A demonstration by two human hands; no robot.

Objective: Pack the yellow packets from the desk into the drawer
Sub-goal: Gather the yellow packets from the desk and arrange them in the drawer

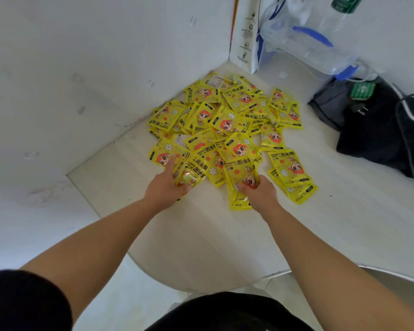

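Heap of yellow hand-warmer packets (225, 125) lies loose in desk (201, 235) corner, against wall. Drawer not in view, so fill unknown.

Grip: left hand (164, 189) has fingers curled round few packets at pile's near-left edge; right hand (261, 192) clutches packet or two at near edge.

Risks:
- Glossy film looks slippery — overfull handful likely sheds packets on way to drawer.
- Overlapped neighbours may drag along on lift and slide off rounded desk edge.
- Stragglers at right, toward black bag (380, 130), easy to miss.
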